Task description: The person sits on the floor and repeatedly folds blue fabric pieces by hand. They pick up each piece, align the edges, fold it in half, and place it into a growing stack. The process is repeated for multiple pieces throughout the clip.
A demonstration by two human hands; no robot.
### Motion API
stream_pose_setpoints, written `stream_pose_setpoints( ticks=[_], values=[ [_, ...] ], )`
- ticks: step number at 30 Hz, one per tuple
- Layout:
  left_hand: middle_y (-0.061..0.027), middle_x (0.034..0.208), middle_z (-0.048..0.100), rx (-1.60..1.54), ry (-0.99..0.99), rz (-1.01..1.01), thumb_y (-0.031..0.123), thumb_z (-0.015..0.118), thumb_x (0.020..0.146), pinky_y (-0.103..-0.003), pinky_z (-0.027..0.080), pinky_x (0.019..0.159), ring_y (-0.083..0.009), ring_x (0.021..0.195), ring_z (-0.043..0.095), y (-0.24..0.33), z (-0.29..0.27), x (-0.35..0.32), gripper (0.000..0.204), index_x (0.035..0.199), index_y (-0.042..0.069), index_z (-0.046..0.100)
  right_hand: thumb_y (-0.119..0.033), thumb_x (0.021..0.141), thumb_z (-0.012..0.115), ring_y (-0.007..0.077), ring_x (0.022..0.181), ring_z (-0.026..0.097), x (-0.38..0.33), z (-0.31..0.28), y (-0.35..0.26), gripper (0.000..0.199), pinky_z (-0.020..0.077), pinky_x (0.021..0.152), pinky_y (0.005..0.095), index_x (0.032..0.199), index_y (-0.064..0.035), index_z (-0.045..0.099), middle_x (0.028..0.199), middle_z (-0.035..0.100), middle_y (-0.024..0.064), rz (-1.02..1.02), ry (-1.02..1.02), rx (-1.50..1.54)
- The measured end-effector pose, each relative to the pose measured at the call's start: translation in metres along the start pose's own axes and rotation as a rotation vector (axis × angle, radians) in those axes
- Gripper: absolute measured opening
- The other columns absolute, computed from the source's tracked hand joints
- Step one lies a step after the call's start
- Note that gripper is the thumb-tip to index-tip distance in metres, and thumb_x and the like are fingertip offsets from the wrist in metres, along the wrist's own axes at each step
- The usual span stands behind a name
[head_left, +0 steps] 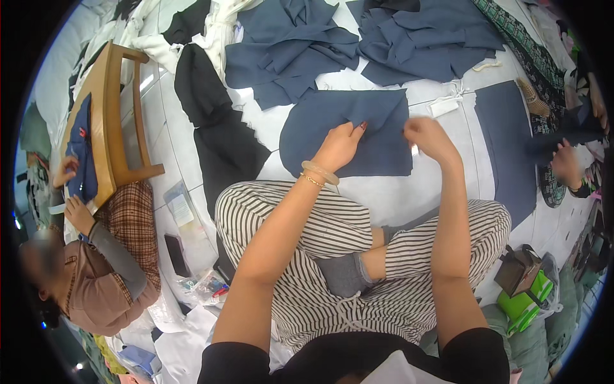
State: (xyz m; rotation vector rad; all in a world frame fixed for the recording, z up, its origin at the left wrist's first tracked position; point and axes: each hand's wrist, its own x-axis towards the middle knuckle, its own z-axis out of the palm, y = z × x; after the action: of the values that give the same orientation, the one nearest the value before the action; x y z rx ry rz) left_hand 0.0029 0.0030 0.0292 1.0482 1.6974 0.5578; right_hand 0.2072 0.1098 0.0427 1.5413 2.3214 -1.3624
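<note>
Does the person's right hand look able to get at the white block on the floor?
Probably yes: the white block lies on the tiled floor just beyond the right hand, with nothing seen over it or between; whether that hand holds anything is unclear.

white floor tiles (400, 195) bear blue-grey fabric (378, 148) and black cloth (220, 144).

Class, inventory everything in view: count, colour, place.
cut fabric panel: one, slate blue, centre
fabric heaps: two, slate blue, top
long panel: one, slate blue, right
cloth: count unclear, black, upper left
wooden table: one, tan, left
smartphone: one, dark, lower left
bag: one, green, lower right
co-worker: one, brown top, left
other person's hands: two, ungloved, right
clutter: count unclear, mixed colours, edges
trousers: one pair, black-white stripes, below
left grip: one, ungloved, over cut panel
right grip: one, ungloved, its right edge
</note>
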Motion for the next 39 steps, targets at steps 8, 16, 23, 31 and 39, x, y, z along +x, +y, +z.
stream_pose_setpoints(
  ticks=[8, 16, 23, 31, 39],
  values=[
    [-0.0289, 0.083, 0.062, 0.196, -0.107, 0.336, 0.029, 0.055, 0.100, -0.045, 0.047, 0.068, -0.0411, 0.073, 0.059, 0.000, -0.008, -0.001, 0.038, 0.090, -0.007, 0.062, 0.008, 0.072, 0.062, 0.0357, 0.129, 0.045, 0.004, 0.039, -0.032, 0.044, 0.0411, 0.105, 0.0417, 0.112, -0.0117, 0.069, 0.140, 0.047, 0.0142, -0.606, 0.344, -0.361],
    [0.0019, 0.082, 0.067, -0.182, -0.319, 0.304, 0.009, 0.071, 0.086, -0.022, 0.048, 0.074, -0.0051, 0.079, 0.057, 0.002, -0.064, -0.012, 0.027, 0.109, -0.005, 0.069, -0.009, 0.081, 0.070, 0.0112, 0.090, 0.059, -0.004, 0.000, -0.040, 0.012, 0.0449, 0.081, 0.0258, 0.089, -0.0003, 0.066, 0.107, 0.064, 0.0033, -0.313, -0.058, 0.564],
    [-0.0094, 0.062, 0.057, 0.025, 0.000, 0.012, 0.024, 0.077, 0.079, -0.031, 0.043, 0.059, -0.0157, 0.059, 0.052, -0.053, -0.103, 0.009, 0.034, 0.086, -0.007, 0.067, -0.002, 0.082, 0.067, 0.0093, 0.084, 0.056, 0.019, 0.014, 0.004, 0.029, 0.0423, 0.073, 0.0224, 0.110, -0.0036, 0.059, 0.093, 0.063, 0.0032, 0.019, 0.147, 0.639],
    [-0.0052, 0.061, 0.055, 0.187, 0.280, -0.114, 0.019, 0.079, 0.079, -0.031, 0.043, 0.051, -0.0124, 0.057, 0.052, -0.083, -0.098, 0.025, 0.030, 0.086, -0.008, 0.066, 0.003, 0.079, 0.069, 0.0121, 0.079, 0.055, 0.029, 0.039, 0.015, 0.036, 0.0439, 0.072, 0.0249, 0.113, -0.0043, 0.059, 0.084, 0.057, 0.0021, 0.081, 0.396, 0.638],
    [-0.0098, 0.061, 0.060, 0.126, 0.261, -0.250, 0.014, 0.078, 0.078, -0.030, 0.049, 0.052, -0.0154, 0.051, 0.057, -0.071, -0.095, 0.019, 0.030, 0.095, -0.008, 0.068, 0.004, 0.082, 0.066, 0.0110, 0.074, 0.056, 0.034, 0.039, 0.027, 0.034, 0.0454, 0.070, 0.0257, 0.114, -0.0042, 0.059, 0.083, 0.058, 0.0017, 0.057, 0.490, 0.523]
  ],
)
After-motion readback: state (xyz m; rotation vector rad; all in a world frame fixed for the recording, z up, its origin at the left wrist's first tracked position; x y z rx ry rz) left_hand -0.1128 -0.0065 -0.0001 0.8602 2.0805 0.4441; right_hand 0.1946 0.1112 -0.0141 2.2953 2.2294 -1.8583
